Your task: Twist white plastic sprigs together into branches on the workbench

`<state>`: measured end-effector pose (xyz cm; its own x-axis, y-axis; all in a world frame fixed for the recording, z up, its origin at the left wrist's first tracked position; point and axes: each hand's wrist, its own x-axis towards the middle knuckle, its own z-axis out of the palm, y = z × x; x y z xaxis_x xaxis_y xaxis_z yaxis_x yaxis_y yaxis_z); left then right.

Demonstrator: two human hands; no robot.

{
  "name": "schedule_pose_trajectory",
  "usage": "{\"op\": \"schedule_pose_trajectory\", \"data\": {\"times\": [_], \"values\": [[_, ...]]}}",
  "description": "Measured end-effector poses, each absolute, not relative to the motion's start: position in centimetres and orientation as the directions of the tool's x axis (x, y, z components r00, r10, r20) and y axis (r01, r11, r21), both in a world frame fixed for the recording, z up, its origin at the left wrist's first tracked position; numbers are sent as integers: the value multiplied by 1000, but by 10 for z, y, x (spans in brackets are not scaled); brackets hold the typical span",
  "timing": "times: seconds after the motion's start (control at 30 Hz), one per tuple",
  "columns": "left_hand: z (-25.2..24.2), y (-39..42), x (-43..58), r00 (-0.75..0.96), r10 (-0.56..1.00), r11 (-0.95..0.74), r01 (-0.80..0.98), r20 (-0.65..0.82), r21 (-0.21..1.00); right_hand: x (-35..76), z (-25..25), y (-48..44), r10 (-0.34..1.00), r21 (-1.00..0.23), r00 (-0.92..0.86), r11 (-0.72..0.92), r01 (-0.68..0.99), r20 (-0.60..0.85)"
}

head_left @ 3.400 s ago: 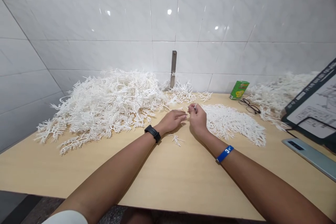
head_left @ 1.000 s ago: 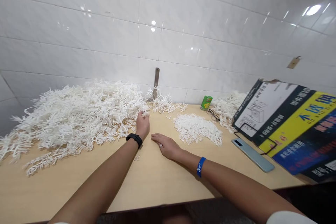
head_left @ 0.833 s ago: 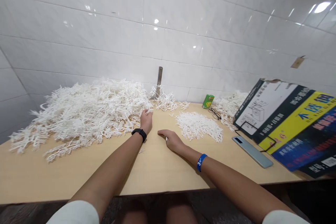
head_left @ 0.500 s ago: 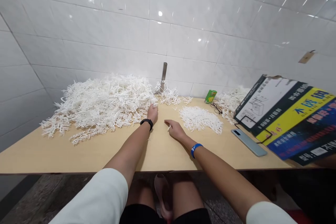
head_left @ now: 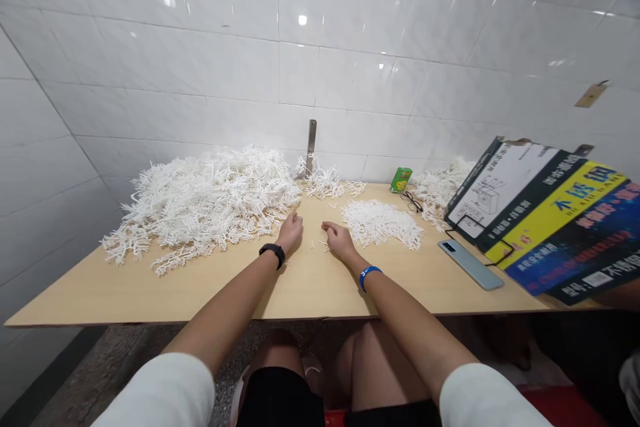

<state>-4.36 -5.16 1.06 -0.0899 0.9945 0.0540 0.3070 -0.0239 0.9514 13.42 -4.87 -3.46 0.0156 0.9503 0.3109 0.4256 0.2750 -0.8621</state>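
A big heap of white branched plastic pieces (head_left: 210, 197) covers the left back of the wooden table (head_left: 150, 290). My left hand (head_left: 291, 231), with a black watch on the wrist, rests at the heap's right edge, fingers loosely stretched toward it. My right hand (head_left: 339, 239), with a blue wristband, lies palm down close beside it, fingers loosely curled over a few small white bits on the table; whether it grips any is unclear. A flatter pile of small white pieces (head_left: 383, 223) lies just right of my right hand.
A green carton (head_left: 401, 180) and glasses (head_left: 413, 201) sit near the tiled wall. A phone (head_left: 470, 265) lies at the right, next to a large printed box (head_left: 550, 220). More white pieces (head_left: 440, 187) are heaped at the back right. A metal bracket (head_left: 311, 147) stands at the wall.
The view has pulled back and lowered, showing my knees under the table. My left hand has drawn back from the heap's edge. My right hand has moved slightly forward toward the small pile.
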Motion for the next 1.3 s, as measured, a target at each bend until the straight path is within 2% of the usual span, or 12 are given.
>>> {"op": "schedule_pose_trajectory", "data": {"times": [0.1,0.2,0.27,0.37,0.5,0.63,0.7,0.77,0.87,0.97,1.13,1.3], "values": [[3,-102,-59,9,995,-92,401,96,911,133,-30,-55,943,-864,58,275,422,329],[-12,-144,-71,147,974,-224,751,174,622,132,-27,-59,932,-871,116,270,410,343],[-19,-156,-66,182,966,-247,851,181,464,131,-27,-60,923,-876,154,268,401,353],[-20,-144,-32,173,969,-230,889,175,395,131,-26,-61,907,-880,207,267,393,367],[-12,-98,41,212,963,-264,859,165,439,140,-24,-62,835,-899,390,252,358,389],[-11,-58,94,194,969,-247,751,152,612,153,-18,-66,689,-964,676,154,216,262],[-12,-41,101,242,952,-301,654,186,694,154,-15,-69,651,-971,720,149,188,239],[-11,-20,95,236,951,-304,587,201,750,151,-14,-73,659,-938,668,229,260,346],[-6,22,76,153,966,-257,581,207,772,145,-14,-79,719,-855,467,390,341,514],[-2,59,73,170,972,-232,577,163,783,143,-17,-83,767,-869,422,360,341,483],[-9,67,110,360,916,-350,496,179,795,144,-22,-84,833,-888,343,335,315,435],[-8,53,116,299,941,-292,469,162,834,138,-21,-81,850,-901,335,314,300,407]]}}
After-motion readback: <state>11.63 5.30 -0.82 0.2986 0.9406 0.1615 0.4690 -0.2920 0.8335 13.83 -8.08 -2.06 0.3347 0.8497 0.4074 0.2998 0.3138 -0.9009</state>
